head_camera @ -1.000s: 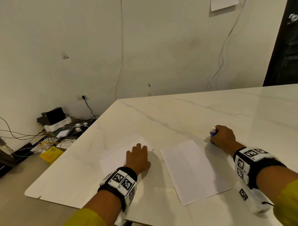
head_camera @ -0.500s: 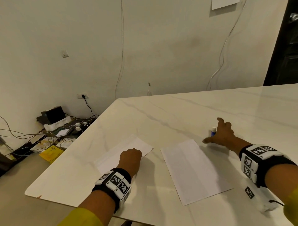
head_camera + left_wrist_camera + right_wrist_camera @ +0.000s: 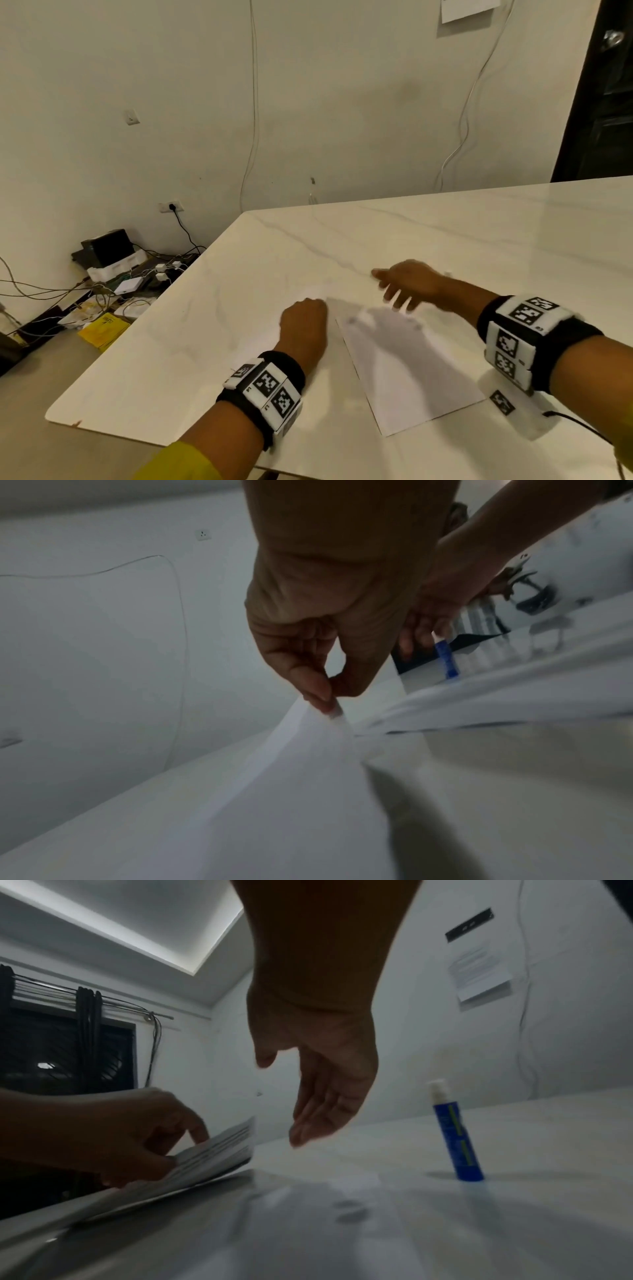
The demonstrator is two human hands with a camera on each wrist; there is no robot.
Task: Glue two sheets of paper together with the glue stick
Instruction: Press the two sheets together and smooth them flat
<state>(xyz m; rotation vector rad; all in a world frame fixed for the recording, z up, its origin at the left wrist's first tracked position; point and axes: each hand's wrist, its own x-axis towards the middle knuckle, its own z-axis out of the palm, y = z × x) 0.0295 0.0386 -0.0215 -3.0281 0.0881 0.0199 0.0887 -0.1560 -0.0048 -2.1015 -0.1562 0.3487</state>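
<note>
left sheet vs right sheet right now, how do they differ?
1. The left sheet has its far corner lifted off the table; the right sheet lies flat.
2. The left hand pinches the left sheet's corner; the right sheet is untouched, with the open right hand above its far end.
3. The left hand hides much of the left sheet in the head view; the right sheet is mostly exposed.

Shared: both are white paper, side by side.

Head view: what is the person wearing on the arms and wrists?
Both forearms are bare, with yellow sleeves showing at the lower edge. Each wrist carries a black band fitted with white blocks that bear square black-and-white markers. A thin black cable trails from the right wrist unit. Neither hand wears a glove.
</note>
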